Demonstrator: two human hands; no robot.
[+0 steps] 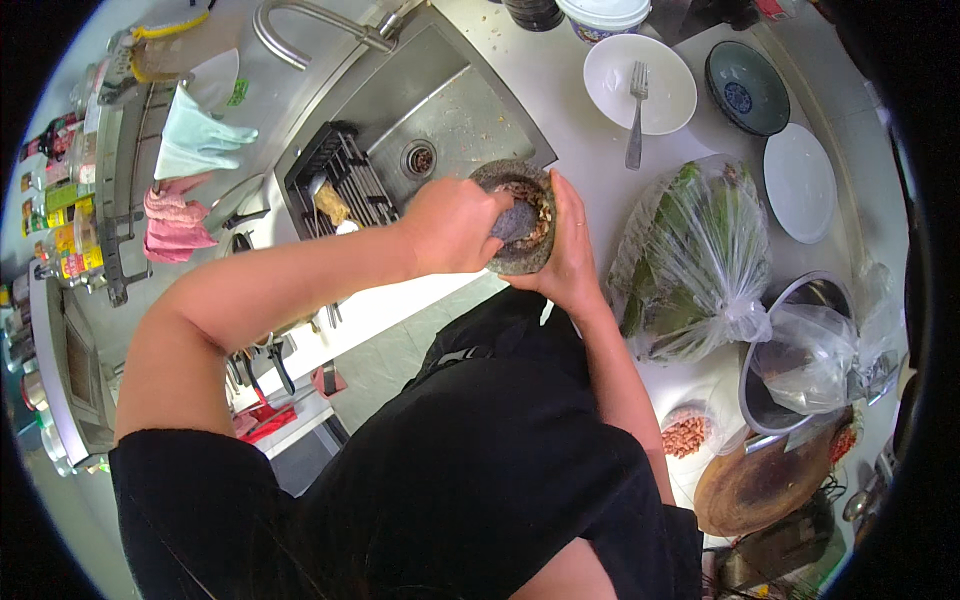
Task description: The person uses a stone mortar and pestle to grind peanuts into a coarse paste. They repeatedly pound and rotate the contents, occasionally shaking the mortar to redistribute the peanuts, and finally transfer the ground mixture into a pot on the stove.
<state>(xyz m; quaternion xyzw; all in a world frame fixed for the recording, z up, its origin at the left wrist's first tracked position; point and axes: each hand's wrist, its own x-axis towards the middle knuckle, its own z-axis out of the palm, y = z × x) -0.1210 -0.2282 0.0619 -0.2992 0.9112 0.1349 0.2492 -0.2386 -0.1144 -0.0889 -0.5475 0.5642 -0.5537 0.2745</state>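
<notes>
A rough gray stone mortar (517, 264) stands at the sink's near right corner, with crushed brownish bits inside. My left hand (454, 229) is closed around a dark stone pestle (517, 222), whose rounded part shows within the mortar's mouth. On the mortar's right side, my right hand (566, 251) grips the outer wall, fingers along the far side and thumb at the near side. A ring is on one finger. What the mortar rests on is hidden. Farther right, reddish-brown peanuts (684, 436) lie in a clear container beside my right forearm.
The steel sink (469, 112) holds a black rack (330, 139). Right of it are a white bowl (611, 82) with a fork (637, 112), dark bowls (757, 75), a white plate (799, 184), a plastic bag of greens (690, 247), a metal basin (750, 382) and a round wooden board (765, 487).
</notes>
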